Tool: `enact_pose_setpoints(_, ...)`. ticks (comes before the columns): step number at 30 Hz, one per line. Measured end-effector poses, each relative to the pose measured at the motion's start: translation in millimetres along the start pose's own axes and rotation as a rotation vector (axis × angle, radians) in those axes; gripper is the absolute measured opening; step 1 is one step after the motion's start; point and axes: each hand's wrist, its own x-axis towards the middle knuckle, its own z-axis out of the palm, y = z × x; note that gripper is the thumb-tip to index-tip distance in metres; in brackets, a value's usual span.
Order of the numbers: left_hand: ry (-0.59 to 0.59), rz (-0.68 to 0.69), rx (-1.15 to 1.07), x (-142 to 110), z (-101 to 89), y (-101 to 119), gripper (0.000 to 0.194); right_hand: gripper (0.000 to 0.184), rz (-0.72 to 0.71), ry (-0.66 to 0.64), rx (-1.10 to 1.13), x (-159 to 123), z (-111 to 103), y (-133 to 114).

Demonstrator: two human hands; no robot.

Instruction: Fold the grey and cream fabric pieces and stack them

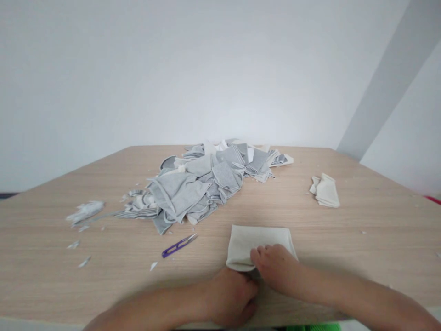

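Observation:
A cream piece of cloth [258, 236], folded flat into a rough rectangle, lies near the front of the table. My right hand [275, 264] is closed on its near right part, fingers curled into the fabric. Just below the near left edge of the cloth, my left hand [232, 294] is closed like a fist, its knuckles by that edge. Whatever the left fingers hold is hidden. Left of the cloth lie purple thread snips [179, 245], blades pointing to the upper right.
A large heap of grey and cream cloth pieces [193, 184] covers the table's middle and back. A small cream stack [326, 191] lies at the right. White thread scraps [86, 211] are on the left. A wall [220, 73] rises behind the wooden table [344, 248].

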Motion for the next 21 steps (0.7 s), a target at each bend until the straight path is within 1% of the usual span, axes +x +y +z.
enact_pose_setpoints(2, 0.007, 0.035, 0.064, -2, 1.2, 4, 0.028, 0.017, 0.015, -0.038, 0.028, -5, 14, -3)
enact_pose_setpoints(4, -0.021, 0.081, 0.103, -5, 1.4, 8, 0.027, 0.016, 0.045, -0.062, 0.059, -9, 18, -3)
enact_pose_setpoints(5, -0.038, 0.112, 0.111, -7, 0.8, 10, 0.025, 0.020, 0.052, -0.066, 0.076, -11, 17, -2)
enact_pose_setpoints(7, -0.048, 0.182, 0.107, -10, -3.4, 14, 0.025, 0.039, 0.028, -0.075, 0.119, -16, 10, 1)
enact_pose_setpoints(8, -0.032, 0.209, 0.097, -11, -7.4, 15, 0.025, 0.047, 0.009, -0.082, 0.143, -18, 6, 3)
enact_pose_setpoints(10, 0.035, 0.221, 0.069, -10, -19.0, 13, 0.024, 0.051, 0.004, -0.082, 0.183, -22, -3, 7)
enact_pose_setpoints(11, 0.082, 0.205, 0.055, -8, -25.7, 9, 0.023, 0.050, 0.027, -0.068, 0.196, -22, -5, 9)
enact_pose_setpoints(13, 0.182, 0.134, 0.025, -1, -37.9, -3, 0.021, 0.043, 0.122, -0.012, 0.197, -21, -7, 17)
enact_pose_setpoints(14, 0.231, 0.079, 0.015, 5, -42.2, -12, 0.022, 0.040, 0.174, 0.017, 0.189, -19, -6, 23)
enact_pose_setpoints(16, 0.281, -0.036, -0.003, 16, -45.1, -29, 0.021, 0.034, 0.256, 0.055, 0.179, -15, -1, 38)
enact_pose_setpoints(19, 0.269, -0.155, -0.025, 29, -35.9, -48, 0.018, 0.030, 0.299, 0.082, 0.212, -12, 11, 64)
enact_pose_setpoints(21, 0.238, -0.157, -0.027, 34, -24.1, -54, 0.017, 0.029, 0.258, 0.115, 0.277, -13, 18, 76)
